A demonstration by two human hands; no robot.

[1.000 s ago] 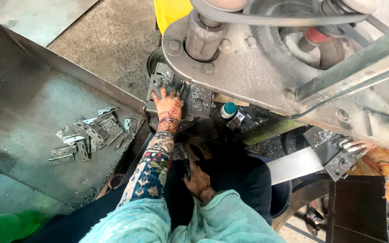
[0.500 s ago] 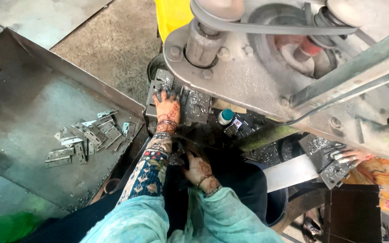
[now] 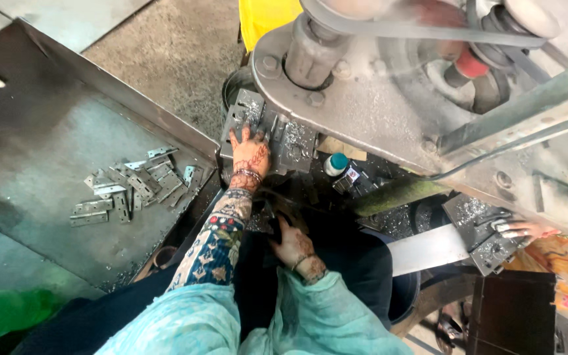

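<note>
Left hand spread flat on the press bed, beneath the grey machine head. Right hand nearer me, below that bed; grip unclear. Hinge plates piled left of the bed.

Roughly 15 flat metal hinge plates are lying in 1 loose pile on 1 steel tray, left of the press machine. 1 teal-capped bottle is sitting just under the press. 2 hands are showing below it, 1 co-worker's hand to its right.
</note>
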